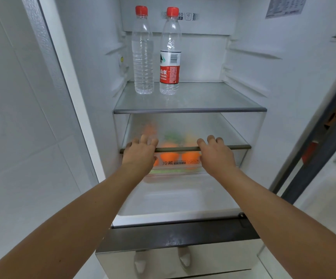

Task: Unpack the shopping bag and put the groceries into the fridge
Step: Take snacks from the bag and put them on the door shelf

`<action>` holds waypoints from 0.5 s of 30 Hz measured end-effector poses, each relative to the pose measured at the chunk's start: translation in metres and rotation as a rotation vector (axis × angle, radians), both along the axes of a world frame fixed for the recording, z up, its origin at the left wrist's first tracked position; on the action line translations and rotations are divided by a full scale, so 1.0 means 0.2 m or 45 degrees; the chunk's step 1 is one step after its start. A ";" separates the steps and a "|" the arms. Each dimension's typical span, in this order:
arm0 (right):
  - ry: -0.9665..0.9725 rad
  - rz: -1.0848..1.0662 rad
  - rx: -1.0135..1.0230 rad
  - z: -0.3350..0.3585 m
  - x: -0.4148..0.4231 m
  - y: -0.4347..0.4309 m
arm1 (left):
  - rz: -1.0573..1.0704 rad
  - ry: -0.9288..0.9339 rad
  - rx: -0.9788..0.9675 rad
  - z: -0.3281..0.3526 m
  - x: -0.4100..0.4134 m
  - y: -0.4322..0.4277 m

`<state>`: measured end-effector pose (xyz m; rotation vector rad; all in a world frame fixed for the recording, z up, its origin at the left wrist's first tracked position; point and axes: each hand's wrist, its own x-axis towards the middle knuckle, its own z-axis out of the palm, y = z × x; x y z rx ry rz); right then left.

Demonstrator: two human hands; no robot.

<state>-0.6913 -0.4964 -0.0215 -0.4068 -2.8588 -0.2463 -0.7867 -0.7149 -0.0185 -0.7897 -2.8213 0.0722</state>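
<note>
The fridge stands open in front of me. Two clear water bottles with red caps stand upright on the upper glass shelf (203, 101): an unlabelled bottle (143, 57) on the left and a red-and-white labelled bottle (170, 57) beside it. Below is the clear crisper drawer (185, 162), and several oranges (169, 157) with blurred green and yellow produce show through it. My left hand (141, 156) and my right hand (216, 156) both lie on the drawer's front, fingers curled over the dark rim (178, 149) above it.
The open fridge door (324, 121) stands at the right, a white tiled wall (22, 117) at the left. A dark-topped lower drawer (179, 236) sits below the compartment, and my feet show beneath it.
</note>
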 end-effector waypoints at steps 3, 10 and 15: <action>-0.076 0.029 -0.087 0.05 0.05 0.01 | -0.032 -0.099 0.008 0.03 0.04 -0.04; -0.238 0.039 -0.238 0.17 0.35 -0.13 | -0.225 -0.186 0.148 0.08 0.23 -0.15; -0.277 -0.072 -0.326 0.16 0.68 -0.27 | -0.399 -0.251 0.135 0.08 0.41 -0.22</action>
